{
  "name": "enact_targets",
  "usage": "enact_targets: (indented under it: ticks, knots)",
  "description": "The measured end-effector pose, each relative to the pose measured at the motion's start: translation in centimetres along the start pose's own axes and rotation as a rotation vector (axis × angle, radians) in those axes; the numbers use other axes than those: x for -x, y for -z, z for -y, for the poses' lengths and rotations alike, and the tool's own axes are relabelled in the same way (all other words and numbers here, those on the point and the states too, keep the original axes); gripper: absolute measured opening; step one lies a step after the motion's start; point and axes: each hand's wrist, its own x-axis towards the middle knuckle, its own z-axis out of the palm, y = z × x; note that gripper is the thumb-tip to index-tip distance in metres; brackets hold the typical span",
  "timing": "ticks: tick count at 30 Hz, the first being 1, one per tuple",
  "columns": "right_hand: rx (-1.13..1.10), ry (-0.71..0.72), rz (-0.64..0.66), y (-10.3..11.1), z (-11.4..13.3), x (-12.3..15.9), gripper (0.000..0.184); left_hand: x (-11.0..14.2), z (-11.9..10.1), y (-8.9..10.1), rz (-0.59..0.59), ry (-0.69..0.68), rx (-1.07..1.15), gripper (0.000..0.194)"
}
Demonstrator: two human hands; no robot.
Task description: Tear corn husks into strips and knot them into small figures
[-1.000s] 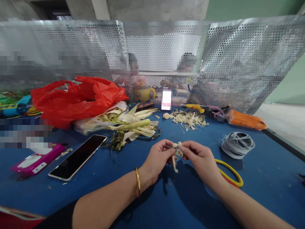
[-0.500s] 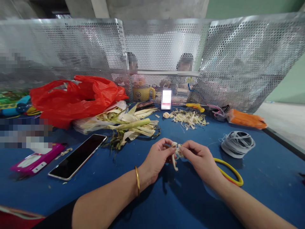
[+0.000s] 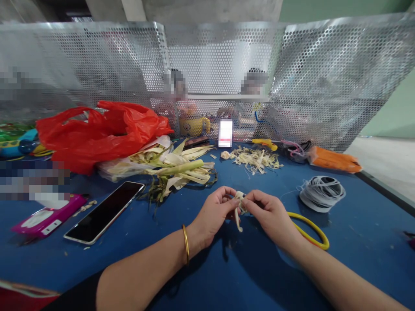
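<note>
Pinched between thumb and fingers of my left hand (image 3: 216,212) is a pale corn husk strip (image 3: 238,219), its curled end hanging below. My right hand (image 3: 266,211) is closed at the fingertips on the upper part of the same piece, where thin twisted shreds show. The fingertips of both hands almost meet above the blue table (image 3: 259,272). Partly behind my right forearm lies a yellow ring (image 3: 314,224). Farther off are a heap of shredded husk (image 3: 257,160) and a pile of larger husk leaves (image 3: 181,166).
A red plastic bag (image 3: 97,134), a dark-screened phone (image 3: 105,211) and a magenta packet (image 3: 45,216) lie left. To the right are a roll of whitish string (image 3: 322,194) and an orange packet (image 3: 333,160). A lit phone (image 3: 225,133) stands before the perforated metal screen (image 3: 220,56); people sit behind it.
My hands have drawn slightly closer together at the husk strip, with the fingertips shifting a little. The whole view has moved slightly; the things on the table lie as before.
</note>
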Motion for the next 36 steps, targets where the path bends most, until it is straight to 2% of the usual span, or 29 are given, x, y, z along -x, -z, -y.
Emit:
enact_targets:
  ticks: [11, 16, 21, 25, 28, 36]
  knots:
    - [-0.075, -0.076, -0.002, 0.2, 0.0, -0.2, 0.030, 0.2, -0.1, 0.0, 0.026, -0.035, -0.062, 0.032]
    - [-0.353, -0.193, -0.024, 0.0, 0.2, -0.4, 0.029, 0.3, -0.3, 0.0, 0.031, -0.014, -0.074, 0.032]
    - [-0.468, -0.241, 0.008, -0.1, 0.8, -0.2, 0.031, 0.2, -0.4, 0.2, 0.032, 0.023, -0.070, 0.031]
    - [-0.493, -0.251, 0.042, 0.1, 1.2, -0.1, 0.026, 0.3, -0.6, 0.2, 0.054, 0.010, -0.103, 0.022]
    - [-0.494, -0.243, 0.058, 0.2, 1.2, -0.1, 0.029, 0.4, -0.7, 0.2, 0.021, -0.027, -0.120, 0.021]
    - [-0.458, -0.217, 0.010, -0.1, 0.5, -0.2, 0.029, 0.2, -0.2, 0.2, -0.019, -0.049, -0.167, 0.018]
